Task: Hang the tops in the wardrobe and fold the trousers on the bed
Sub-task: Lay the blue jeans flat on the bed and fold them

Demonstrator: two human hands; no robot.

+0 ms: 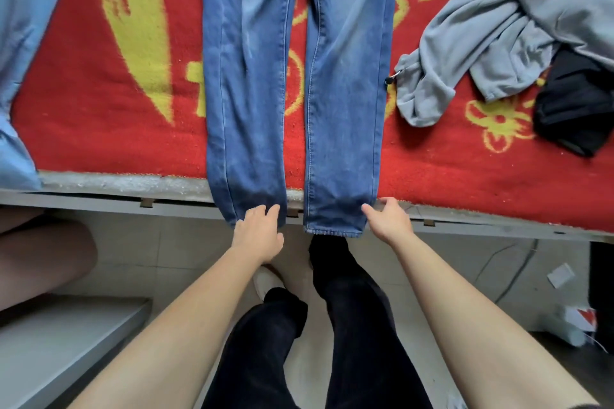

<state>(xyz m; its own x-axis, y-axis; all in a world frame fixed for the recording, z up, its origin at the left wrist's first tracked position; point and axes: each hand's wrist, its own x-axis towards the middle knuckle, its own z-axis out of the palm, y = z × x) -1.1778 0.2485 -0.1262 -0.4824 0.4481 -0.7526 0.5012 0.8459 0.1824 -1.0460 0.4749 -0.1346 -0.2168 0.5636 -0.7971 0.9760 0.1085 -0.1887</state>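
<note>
Your jeans (295, 76) look limp yet weighty; left hand (257, 229) and right hand (388, 219) lie loosely spread at the hems; pinch each hem there.

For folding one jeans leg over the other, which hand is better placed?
Probably right: the right hand is at the outer hem edge of the jeans; the left hand lies flat on the other leg's inner side.

Blue jeans (342, 76) flat on a red and yellow blanket (116, 109), cuffs hanging over the bed edge (99, 181), left grip (257, 229) resting on one cuff, right grip (388, 217) spread at the other's outer edge, grey top (498, 43) and black garment (574, 103) to the right
</note>
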